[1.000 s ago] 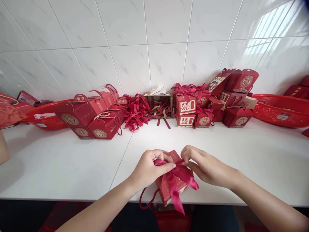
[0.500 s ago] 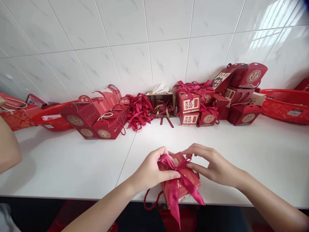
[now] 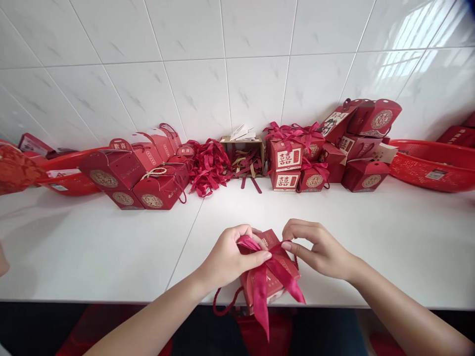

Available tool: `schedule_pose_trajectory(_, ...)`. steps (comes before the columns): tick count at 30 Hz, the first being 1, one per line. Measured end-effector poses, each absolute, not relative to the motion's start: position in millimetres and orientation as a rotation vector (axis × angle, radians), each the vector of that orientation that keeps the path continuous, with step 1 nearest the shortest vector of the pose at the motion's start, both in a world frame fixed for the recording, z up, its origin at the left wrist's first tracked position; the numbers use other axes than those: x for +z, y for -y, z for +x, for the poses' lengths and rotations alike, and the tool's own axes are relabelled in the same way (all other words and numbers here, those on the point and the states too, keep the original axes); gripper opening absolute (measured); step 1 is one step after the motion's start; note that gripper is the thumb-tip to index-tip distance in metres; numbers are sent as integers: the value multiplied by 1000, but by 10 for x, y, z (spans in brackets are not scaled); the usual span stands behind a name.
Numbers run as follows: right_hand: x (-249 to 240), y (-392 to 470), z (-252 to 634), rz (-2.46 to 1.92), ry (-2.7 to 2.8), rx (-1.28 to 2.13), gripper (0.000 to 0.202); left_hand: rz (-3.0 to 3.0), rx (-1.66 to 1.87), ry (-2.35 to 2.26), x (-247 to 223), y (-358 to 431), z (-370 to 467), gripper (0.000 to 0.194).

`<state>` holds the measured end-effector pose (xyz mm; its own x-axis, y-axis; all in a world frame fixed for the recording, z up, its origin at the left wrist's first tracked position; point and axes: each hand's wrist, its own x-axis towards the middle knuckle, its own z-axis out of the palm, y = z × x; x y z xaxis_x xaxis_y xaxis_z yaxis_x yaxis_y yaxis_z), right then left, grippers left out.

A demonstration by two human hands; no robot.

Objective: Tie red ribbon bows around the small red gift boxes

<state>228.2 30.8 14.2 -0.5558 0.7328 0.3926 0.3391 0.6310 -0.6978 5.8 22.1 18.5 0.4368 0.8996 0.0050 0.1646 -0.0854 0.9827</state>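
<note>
A small red gift box (image 3: 272, 284) lies at the front edge of the white table, with a dark red cord handle hanging at its left. On top of it a magenta ribbon (image 3: 261, 294) is tied in a bow, its two tails trailing toward me over the box. My left hand (image 3: 237, 252) pinches the bow's left loop near the knot, thumb on top. The thumb and index finger of my right hand (image 3: 315, 247) are closed on the ribbon's right loop, just off the box's right side.
Stacked red boxes (image 3: 159, 190) stand at the left, beside a heap of magenta ribbons (image 3: 210, 168) and a cardboard box (image 3: 263, 155) of strips. Boxes with bows (image 3: 285, 158) are right of centre. Red baskets sit at far left (image 3: 70, 185) and far right (image 3: 441, 168). Another person's skin shows at left (image 3: 3, 262).
My right hand has closed its fingers on the right loop and drawn it outward. The other person's arm at the left has mostly left the view. The camera view has shifted slightly.
</note>
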Motion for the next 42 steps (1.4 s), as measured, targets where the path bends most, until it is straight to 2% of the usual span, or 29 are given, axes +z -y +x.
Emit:
schedule_pose_trajectory(4,145,-298,2329,-840,2175,661,21,1544,836,-979,150,-230,73,25)
schedule_pose_trajectory(15,54,-304,2380,-918,2140,600,20,1598,885,-1022,112,-213,103,16)
schedule_pose_trajectory(22,17,-292,2426,-911,2125,755,19,1590,754,-977,218,-229,29,26)
schedule_pose_trajectory(25,42,-300,2443,-882,2124,795,16,1600,707,-946,287,-224,8,22)
schedule_pose_trajectory(30,69,-298,2422,-800,2098,677,14,1595,776,-1039,265,-235,70,25)
schedule_pose_trajectory(37,-78,-278,2433,-793,2024,314,14,1667,792,-1022,170,-230,151,25)
schedule_pose_trajectory(42,-236,-183,2512,-963,1835,468,17,1695,846,-1114,127,-235,233,21)
